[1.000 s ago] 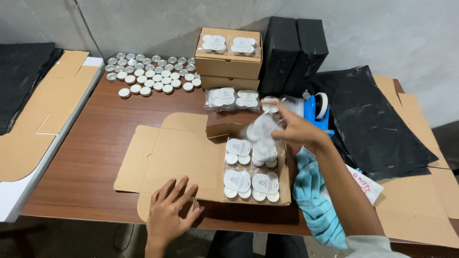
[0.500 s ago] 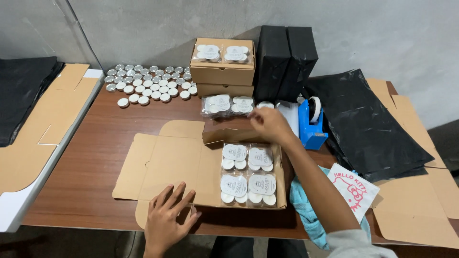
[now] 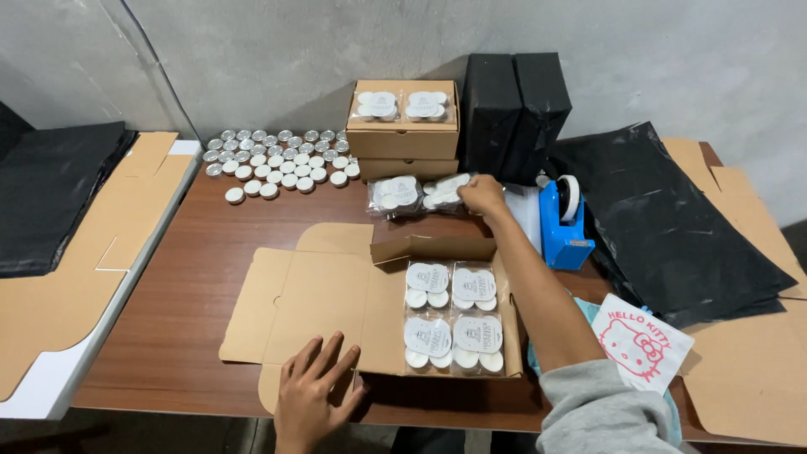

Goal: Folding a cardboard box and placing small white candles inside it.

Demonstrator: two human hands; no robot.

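Observation:
An open brown cardboard box (image 3: 336,294) lies in front of me with several clear packets of white tealight candles (image 3: 452,317) packed in its tray. My left hand (image 3: 315,395) rests flat, fingers spread, on the box's near flap. My right hand (image 3: 482,195) is stretched forward and closes on a clear candle packet (image 3: 445,192) lying behind the box. A second such packet (image 3: 395,194) lies just left of it.
Many loose tealights (image 3: 277,158) stand in rows at the back left. Two stacked closed boxes (image 3: 404,132) carry more packets. Black wrapped parcels (image 3: 517,109), a blue tape dispenser (image 3: 565,220), black plastic sheets (image 3: 672,210) and flat cardboard (image 3: 84,219) surround the wooden table (image 3: 185,277).
My right hand put a packet into the box's tray, then reached forward to the packets behind the box. My left hand has stayed on the flap.

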